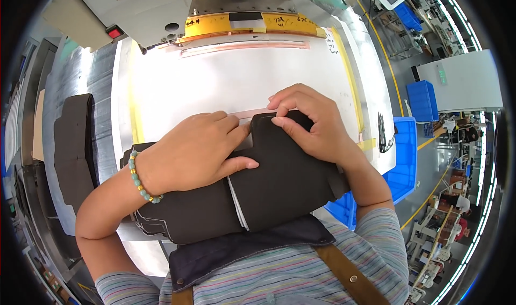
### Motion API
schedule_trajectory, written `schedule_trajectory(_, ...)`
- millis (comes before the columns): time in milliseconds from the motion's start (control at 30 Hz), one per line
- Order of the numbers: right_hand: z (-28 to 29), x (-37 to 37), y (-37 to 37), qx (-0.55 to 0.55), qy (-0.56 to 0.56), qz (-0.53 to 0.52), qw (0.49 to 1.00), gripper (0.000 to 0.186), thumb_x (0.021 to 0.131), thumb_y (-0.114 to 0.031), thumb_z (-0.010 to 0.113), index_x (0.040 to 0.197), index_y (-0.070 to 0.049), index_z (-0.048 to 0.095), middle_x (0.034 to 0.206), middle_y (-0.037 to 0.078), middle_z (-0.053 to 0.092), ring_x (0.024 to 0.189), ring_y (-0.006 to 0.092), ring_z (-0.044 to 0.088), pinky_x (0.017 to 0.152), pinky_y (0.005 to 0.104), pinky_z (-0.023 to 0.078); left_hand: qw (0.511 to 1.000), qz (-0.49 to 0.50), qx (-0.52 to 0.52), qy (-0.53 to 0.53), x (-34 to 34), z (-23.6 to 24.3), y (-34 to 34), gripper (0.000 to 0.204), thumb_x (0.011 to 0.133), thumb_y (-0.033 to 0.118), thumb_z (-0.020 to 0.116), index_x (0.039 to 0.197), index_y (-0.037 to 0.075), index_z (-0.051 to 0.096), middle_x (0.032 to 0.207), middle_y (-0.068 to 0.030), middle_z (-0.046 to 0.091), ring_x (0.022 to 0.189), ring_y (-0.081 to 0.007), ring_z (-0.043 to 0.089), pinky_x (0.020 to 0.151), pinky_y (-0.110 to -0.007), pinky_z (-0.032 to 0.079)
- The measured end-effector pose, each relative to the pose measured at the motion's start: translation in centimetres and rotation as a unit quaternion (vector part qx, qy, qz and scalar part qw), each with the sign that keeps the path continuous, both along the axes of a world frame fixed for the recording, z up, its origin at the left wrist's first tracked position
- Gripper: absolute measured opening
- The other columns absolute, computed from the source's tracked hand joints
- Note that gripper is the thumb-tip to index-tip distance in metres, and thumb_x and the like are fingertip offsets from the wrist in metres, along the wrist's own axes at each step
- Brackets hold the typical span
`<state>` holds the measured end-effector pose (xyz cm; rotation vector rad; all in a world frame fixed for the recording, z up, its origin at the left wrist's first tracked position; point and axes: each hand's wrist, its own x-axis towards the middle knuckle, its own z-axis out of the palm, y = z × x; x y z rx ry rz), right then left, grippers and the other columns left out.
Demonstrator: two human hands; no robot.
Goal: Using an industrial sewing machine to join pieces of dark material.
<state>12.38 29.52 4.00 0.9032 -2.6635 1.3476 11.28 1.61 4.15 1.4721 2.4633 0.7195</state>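
A stack of black, flat-cut panels (290,170) that look like fabric or thin leather lies across the near edge of the white work surface, against my apron. A pale gap shows between its left and right parts. My left hand (188,152), with a beaded bracelet (141,181) at the wrist, lies over the left part. Its thumb is stretched apart from the bent fingers, whose tips are by the notch at the far edge. My right hand (314,122) pinches the far edge of the right part, thumb on top; the fingertips beyond the edge are partly hidden.
A sewing machine head (150,15) and a yellow clamp bar (215,28) stand beyond the white surface (177,84). More black panels (75,149) lie at left. Blue bins (404,149) sit to the right, near a bundle of dark strands (382,133).
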Motion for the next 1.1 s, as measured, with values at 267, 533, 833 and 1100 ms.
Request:
schedule_trajectory(267,1.5,1.6,0.2,-0.036,0.266,0.069,0.961,0.019,0.090,-0.005,0.082,0.099,-0.012,0.067,0.104,0.004,0.079,0.091,0.0239,0.077,0.087,0.0423,0.062,1.000,-0.026,-0.002,-0.007,0.3,0.4,-1.6,0.070,0.100,0.060,0.065,0.117,-0.009,0.066,0.098,-0.0186,0.064,0.095,-0.0377,0.064,0.085,-0.045,0.054)
schedule_trajectory(533,7.1,-2.7,8.8,-0.036,0.048,-0.235,0.970,0.007,0.104,-0.007,0.070,0.109,-0.003,0.067,0.091,-0.004,0.063,0.084,0.0007,0.056,0.074,0.0191,0.044,0.999,0.029,0.013,-0.039,0.2,1.5,-2.2,0.058,0.098,0.045,0.073,0.125,-0.005,0.067,0.103,-0.0171,0.065,0.093,-0.0366,0.065,0.084,-0.045,0.054)
schedule_trajectory(833,-6.4,-21.7,17.6,0.065,0.060,-0.240,0.967,0.014,0.100,-0.013,0.071,0.111,-0.004,0.073,0.090,0.004,0.072,0.083,0.0125,0.065,0.077,0.0302,0.053,0.995,0.039,0.046,0.079,-2.4,2.9,0.6,0.043,0.093,0.017,0.079,0.130,-0.001,0.067,0.126,-0.0170,0.069,0.107,-0.0354,0.068,0.094,-0.044,0.057)
schedule_trajectory(1100,-6.5,-29.8,9.6,-0.035,-0.010,-0.156,0.987,0.037,0.107,-0.016,0.065,0.142,-0.005,0.067,0.113,0.005,0.077,0.104,0.0167,0.071,0.095,0.0295,0.054,0.984,0.016,0.007,0.177,-7.9,-1.8,4.9,0.050,0.103,0.019,0.070,0.146,-0.004,0.056,0.163,-0.0227,0.049,0.150,-0.0396,0.049,0.122,-0.048,0.045)
